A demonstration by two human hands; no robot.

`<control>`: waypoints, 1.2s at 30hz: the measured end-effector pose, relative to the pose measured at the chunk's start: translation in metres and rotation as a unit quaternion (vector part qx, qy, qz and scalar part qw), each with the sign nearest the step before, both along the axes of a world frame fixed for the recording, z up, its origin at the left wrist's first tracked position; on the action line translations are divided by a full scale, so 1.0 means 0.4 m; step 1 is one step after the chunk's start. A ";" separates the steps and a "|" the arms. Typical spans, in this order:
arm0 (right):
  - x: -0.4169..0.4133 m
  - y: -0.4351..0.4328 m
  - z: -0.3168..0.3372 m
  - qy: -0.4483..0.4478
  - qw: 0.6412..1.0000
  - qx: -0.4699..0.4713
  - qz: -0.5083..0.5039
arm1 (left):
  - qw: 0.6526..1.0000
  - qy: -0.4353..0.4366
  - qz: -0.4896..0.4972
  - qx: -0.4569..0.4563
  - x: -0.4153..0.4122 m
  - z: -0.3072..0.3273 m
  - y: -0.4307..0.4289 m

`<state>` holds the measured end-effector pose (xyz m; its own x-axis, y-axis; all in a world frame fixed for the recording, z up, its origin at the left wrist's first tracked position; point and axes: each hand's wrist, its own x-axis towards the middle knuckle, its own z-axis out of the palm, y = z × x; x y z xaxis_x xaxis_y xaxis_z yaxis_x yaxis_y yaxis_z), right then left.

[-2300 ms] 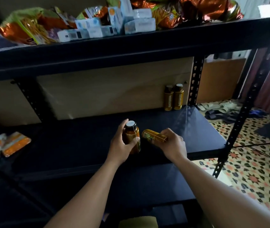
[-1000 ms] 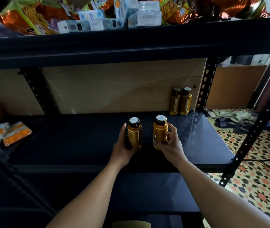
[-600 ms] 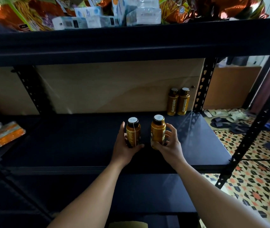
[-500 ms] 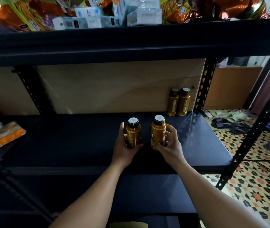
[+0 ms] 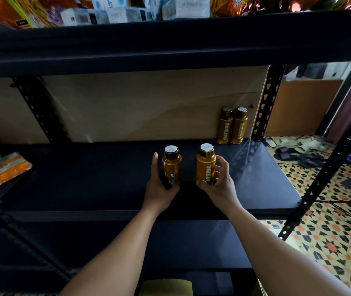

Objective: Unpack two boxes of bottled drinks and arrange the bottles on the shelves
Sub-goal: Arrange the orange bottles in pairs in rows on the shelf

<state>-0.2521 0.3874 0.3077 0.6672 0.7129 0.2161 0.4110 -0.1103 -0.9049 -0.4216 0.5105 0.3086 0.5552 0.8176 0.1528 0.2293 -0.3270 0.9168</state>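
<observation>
Two amber drink bottles with dark caps stand upright over the dark middle shelf (image 5: pixel 97 180). My left hand (image 5: pixel 159 189) is wrapped around the left bottle (image 5: pixel 172 165). The right bottle (image 5: pixel 205 165), label reading OATSIDE, is held by my right hand (image 5: pixel 219 184) with the fingers spread along its side. Whether the bottle bases touch the shelf is hidden by my hands. Two more of the same bottles (image 5: pixel 232 127) stand side by side at the shelf's back right corner, against the wooden back panel.
The top shelf (image 5: pixel 170 41) overhead carries snack bags and small white boxes (image 5: pixel 117 13). Orange packets (image 5: pixel 6 169) lie at the middle shelf's far left. Black perforated uprights (image 5: pixel 268 103) frame the rack. Sandals (image 5: pixel 294 146) lie on the patterned floor to the right. A yellowish box top (image 5: pixel 166 286) shows below.
The right bottle, first held lying sideways, was turned upright. Both hands then carried the bottles slightly forward over the shelf, and over the last half second they barely moved.
</observation>
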 end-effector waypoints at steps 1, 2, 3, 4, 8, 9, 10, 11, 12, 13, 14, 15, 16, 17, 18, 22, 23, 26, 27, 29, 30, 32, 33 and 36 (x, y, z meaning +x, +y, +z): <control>0.000 -0.001 0.000 0.000 1.000 -0.001 0.003 | 1.000 -0.001 -0.003 -0.004 0.001 0.001 0.001; -0.001 -0.003 0.001 -0.002 1.000 -0.004 0.006 | 1.000 -0.003 0.000 -0.007 0.003 0.003 -0.001; -0.002 -0.003 0.002 -0.003 1.000 -0.006 0.008 | 1.000 -0.008 0.006 -0.009 0.005 0.009 -0.004; -0.002 -0.003 0.004 -0.001 1.000 -0.007 0.010 | 1.000 -0.008 0.018 -0.009 0.006 0.014 -0.006; 0.002 -0.003 0.006 0.006 1.000 -0.011 0.011 | 1.000 0.017 0.015 0.006 0.009 0.010 -0.001; 0.003 -0.001 0.004 0.006 1.000 -0.011 0.010 | 1.000 0.018 0.004 0.001 0.010 0.006 0.003; 0.003 -0.001 0.004 0.008 1.000 -0.010 0.010 | 1.000 0.020 -0.003 -0.007 0.009 0.005 0.004; 0.004 0.000 0.003 0.009 1.000 -0.009 0.011 | 1.000 0.020 -0.006 -0.011 0.009 0.006 0.004; 0.004 0.000 0.002 0.009 1.000 -0.009 0.011 | 1.000 0.016 -0.005 -0.015 0.009 0.010 0.002; 0.004 0.000 0.001 0.008 1.000 -0.010 0.012 | 1.000 0.007 0.001 -0.018 0.009 0.014 0.000; 0.004 0.000 0.001 0.007 1.000 -0.012 0.013 | 1.000 0.000 0.009 -0.019 0.009 0.015 -0.002; 0.004 0.000 0.000 0.007 1.000 -0.013 0.013 | 1.000 -0.001 0.012 -0.018 0.009 0.015 -0.003; 0.004 0.000 0.001 0.008 1.000 -0.013 0.012 | 1.000 0.005 0.009 -0.015 0.009 0.015 -0.004; 0.004 0.000 0.001 0.009 1.000 -0.014 0.011 | 1.000 0.010 0.003 -0.011 0.010 0.012 -0.002; 0.003 0.000 0.001 0.008 1.000 -0.016 0.011 | 1.000 0.013 -0.002 -0.009 0.010 0.009 0.002; 0.002 0.001 0.000 0.001 1.000 -0.020 0.010 | 1.000 0.010 -0.011 -0.024 0.008 0.012 0.002; 0.002 0.002 -0.001 0.001 1.000 -0.020 0.009 | 1.000 0.009 -0.006 -0.028 0.010 0.015 -0.001; 0.003 0.003 -0.003 -0.005 1.000 -0.023 0.007 | 1.000 0.008 0.002 -0.024 0.019 0.021 -0.005; 0.003 0.003 -0.003 -0.007 1.000 -0.025 0.007 | 1.000 0.012 0.000 -0.022 0.020 0.021 -0.003; 0.003 0.003 -0.003 -0.008 1.000 -0.026 0.007 | 1.000 0.016 -0.011 -0.020 0.018 0.021 0.003; 0.003 0.003 -0.003 -0.007 1.000 -0.026 0.007 | 0.999 0.016 -0.018 -0.021 0.015 0.020 0.008; 0.003 0.004 -0.003 -0.004 1.000 -0.026 0.006 | 0.999 0.018 -0.031 -0.029 0.006 0.021 0.013; 0.003 0.004 -0.004 -0.004 1.000 -0.026 0.006 | 0.999 0.019 -0.035 -0.033 0.002 0.021 0.015; 0.004 0.003 -0.004 -0.003 1.000 -0.024 0.004 | 0.999 0.016 -0.025 -0.031 -0.001 0.020 0.015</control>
<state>-0.2506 0.3884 0.3061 0.6603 0.7279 0.1849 0.4174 -0.1511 -0.8961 -0.4220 0.5164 0.3166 0.6000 0.7956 0.0838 0.2443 -0.2819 0.9278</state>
